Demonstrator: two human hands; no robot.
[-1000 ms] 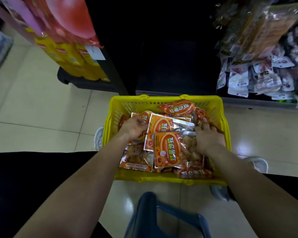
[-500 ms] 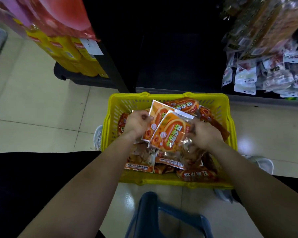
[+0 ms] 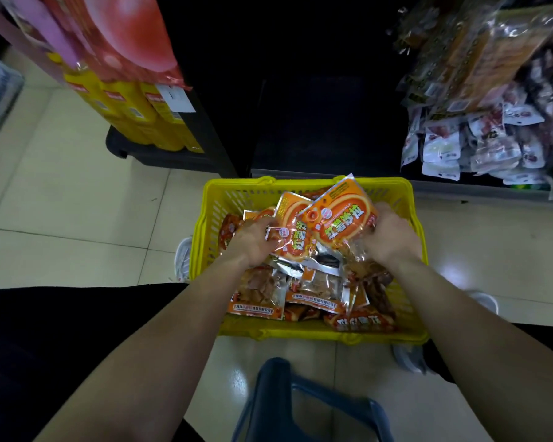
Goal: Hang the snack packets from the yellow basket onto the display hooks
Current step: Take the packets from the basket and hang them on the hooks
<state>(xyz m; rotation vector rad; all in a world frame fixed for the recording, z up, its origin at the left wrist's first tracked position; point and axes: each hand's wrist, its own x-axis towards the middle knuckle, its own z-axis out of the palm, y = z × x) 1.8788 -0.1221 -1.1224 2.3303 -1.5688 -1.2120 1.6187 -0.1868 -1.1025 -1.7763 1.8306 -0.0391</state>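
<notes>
- Shop aisle, pale tiled floor (image 3: pixel 61 202); dark shelf unit (image 3: pixel 316 106) straight ahead at 12 o'clock.
- Yellow basket (image 3: pixel 205 237) sits on the floor at frame centre, touching the foot of the dark unit, w/ a heap of loose orange pkts (image 3: pixel 313 291) inside.
- Two pkts are raised over the heap: upper pkt (image 3: pixel 339 218) tilted, its top corner over the far rim at approx 1 o'clock; lower pkt (image 3: pixel 292 231) just beside it at 9 o'clock, partly overlapped by it.
- Around the basket: white shoe (image 3: pixel 183 260) at 9 o'clock against the wall; a 2nd shoe (image 3: pixel 407 357) at 5 o'clock; blue stool frame (image 3: pixel 300 397) at 6 o'clock.
- Further out: yellow cartons (image 3: pixel 134 116) at 10 o'clock w/ red and pink bags (image 3: pixel 125 36) above them; hanging white-and-red pkts (image 3: pixel 479 145) at 2 o'clock. Hooks themselves too dark to make out.
- Nothing lies btwn the raised pkts and the hanging stock.
- Vs 1 s ago: both hands were low in the heap, pkts flat. Vs 0.5 s ago: both pkts are higher and the upper one has swung toward the far rim.
- L hand (image 3: pixel 251 242): fingers curled, pinching the lower pkt's left edge.
- R hand (image 3: pixel 391 239): fingers curled round the upper pkt's right edge, gripping it.
</notes>
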